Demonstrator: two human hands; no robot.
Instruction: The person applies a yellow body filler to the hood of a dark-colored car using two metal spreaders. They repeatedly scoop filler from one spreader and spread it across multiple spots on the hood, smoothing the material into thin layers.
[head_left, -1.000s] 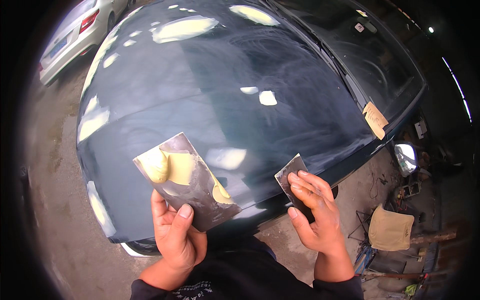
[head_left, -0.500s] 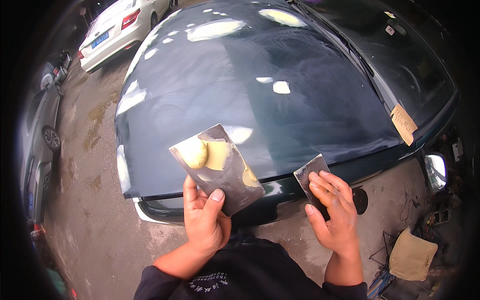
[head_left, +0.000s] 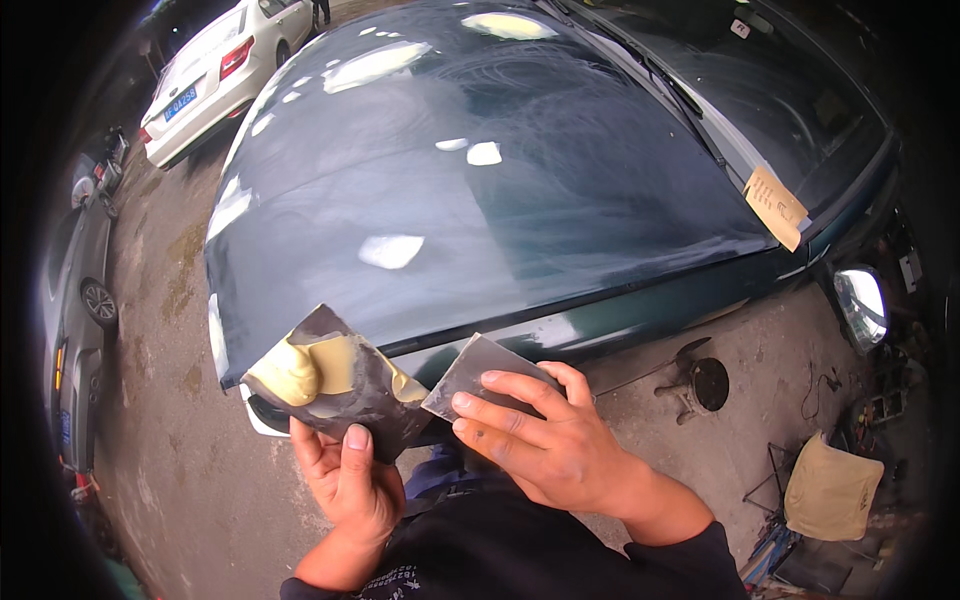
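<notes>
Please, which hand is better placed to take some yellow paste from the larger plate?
Probably the right hand: it holds the smaller dark plate, close beside the larger plate. The left hand holds that larger plate, with the yellow paste on it, so it seems better suited to support.

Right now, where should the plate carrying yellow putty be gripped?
I'd pinch the putty plate by its near end, from the wearer's side, as the left hand does; the yellow putty mound sits at its left corner, leaving that end barer.

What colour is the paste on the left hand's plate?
The paste is pale yellow, seen best in the head view.
</notes>
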